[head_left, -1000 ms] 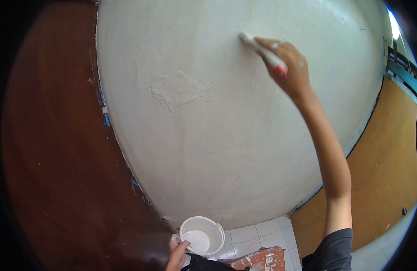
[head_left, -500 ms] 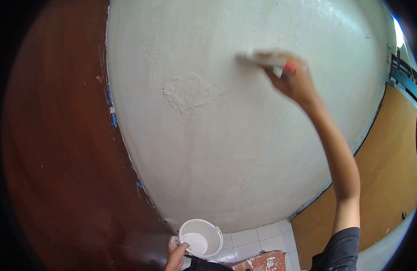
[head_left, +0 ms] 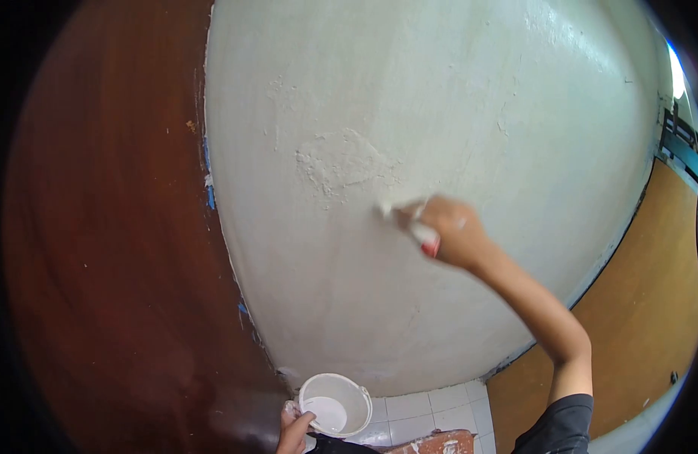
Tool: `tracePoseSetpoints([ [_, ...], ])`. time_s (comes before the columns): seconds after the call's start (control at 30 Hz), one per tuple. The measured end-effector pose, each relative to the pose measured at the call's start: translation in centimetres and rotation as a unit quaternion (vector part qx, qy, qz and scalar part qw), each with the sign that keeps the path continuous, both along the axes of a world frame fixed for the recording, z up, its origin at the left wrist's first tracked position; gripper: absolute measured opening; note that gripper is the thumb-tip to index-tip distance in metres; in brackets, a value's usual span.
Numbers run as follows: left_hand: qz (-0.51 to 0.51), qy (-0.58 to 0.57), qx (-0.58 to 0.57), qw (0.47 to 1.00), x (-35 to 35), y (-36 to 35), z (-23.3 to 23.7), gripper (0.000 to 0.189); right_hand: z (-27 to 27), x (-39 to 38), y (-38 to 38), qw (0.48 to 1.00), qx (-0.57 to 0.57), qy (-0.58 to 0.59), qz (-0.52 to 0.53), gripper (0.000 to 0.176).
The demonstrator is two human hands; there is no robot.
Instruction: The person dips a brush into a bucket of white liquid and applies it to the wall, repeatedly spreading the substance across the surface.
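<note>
My right hand (head_left: 451, 227) is closed round the handle of a paintbrush (head_left: 427, 240), whose red-banded end sticks out below the fist. The bristle end is at the pale wall (head_left: 349, 272), just right of and below a rough, flaking patch (head_left: 341, 163). Low in the view, my left hand (head_left: 294, 427) grips the rim of a white bucket (head_left: 356, 401), thumb over the edge. White paint (head_left: 325, 415) lies in the bottom of the bucket. Whitish smears show on the fingers of both hands.
A dark reddish-brown panel (head_left: 122, 250) borders the wall on the left, with blue bits (head_left: 210, 195) along the seam. An orange-brown panel (head_left: 636, 287) stands at right. Below are white floor tiles (head_left: 409, 406) and a paint-spattered reddish-brown surface (head_left: 440, 443).
My right hand has swept the paintbrush downward and somewhat left across the wall. The view has shifted slightly. My left hand still holds the bucket in about the same place.
</note>
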State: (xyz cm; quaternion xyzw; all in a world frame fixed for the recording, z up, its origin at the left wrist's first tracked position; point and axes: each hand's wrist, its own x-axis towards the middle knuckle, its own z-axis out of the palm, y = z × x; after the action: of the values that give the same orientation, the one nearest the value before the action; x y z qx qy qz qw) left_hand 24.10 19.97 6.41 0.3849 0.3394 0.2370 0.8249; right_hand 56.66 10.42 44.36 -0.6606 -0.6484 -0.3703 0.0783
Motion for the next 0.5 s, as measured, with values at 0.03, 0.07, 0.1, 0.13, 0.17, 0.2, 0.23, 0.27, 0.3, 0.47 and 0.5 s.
tracePoseSetpoints([
  [0.03, 0.008, -0.002, -0.003, 1.0, -0.3, 0.0, -0.8, 0.024, 2.4, 0.9, 0.7, 0.999, 0.028, -0.041, -0.013, 0.028],
  [0.07, -0.006, 0.01, 0.03, 0.999, 0.0, 0.7, -2.7, 0.024, 5.6, 1.1, 1.4, 0.991, 0.089, -0.095, 0.008, 0.023],
  [0.1, -0.019, 0.021, 0.064, 0.998, 0.3, 1.7, -5.4, 0.024, 9.0, 0.4, 1.9, 0.981, 0.141, -0.13, 0.037, 0.018],
  [0.13, -0.033, 0.035, 0.095, 0.994, 0.6, 2.1, -6.8, 0.024, 11.8, 0.9, 2.7, 0.978, 0.186, -0.079, 0.047, 0.02],
  [0.17, -0.011, 0.02, 0.121, 0.992, 0.3, 1.1, -4.6, 0.024, 14.4, 0.3, 2.9, 0.978, 0.194, -0.078, -0.011, 0.021],
  [0.2, -0.001, 0.004, 0.119, 0.993, 0.2, 1.1, -5.3, 0.024, 16.1, 0.6, 3.5, 0.95, 0.248, -0.189, 0.036, 0.021],
  [0.23, 0.01, -0.01, 0.117, 0.993, 0.2, 1.2, -5.3, 0.024, 16.4, 0.0, 3.8, 0.949, 0.267, -0.17, 0.009, 0.023],
  [0.27, 0.022, -0.025, 0.116, 0.993, 0.0, 1.1, -5.3, 0.023, 16.4, -0.5, 4.1, 0.946, 0.285, -0.152, -0.017, 0.026],
  [0.3, 0.021, -0.017, 0.09, 0.996, -0.7, 0.6, -5.2, 0.023, 15.2, -0.5, 4.1, 0.946, 0.264, -0.19, 0.002, 0.029],
  [0.47, 0.058, -0.012, 0.03, 0.998, -2.3, -1.8, 0.8, 0.022, 1.5, -1.4, 4.6, 0.978, 0.093, -0.178, 0.062, 0.029],
  [0.5, 0.064, -0.02, 0.023, 0.998, -2.5, -2.1, 0.6, 0.022, -0.7, -1.7, 4.4, 0.986, 0.044, -0.146, 0.062, 0.027],
])
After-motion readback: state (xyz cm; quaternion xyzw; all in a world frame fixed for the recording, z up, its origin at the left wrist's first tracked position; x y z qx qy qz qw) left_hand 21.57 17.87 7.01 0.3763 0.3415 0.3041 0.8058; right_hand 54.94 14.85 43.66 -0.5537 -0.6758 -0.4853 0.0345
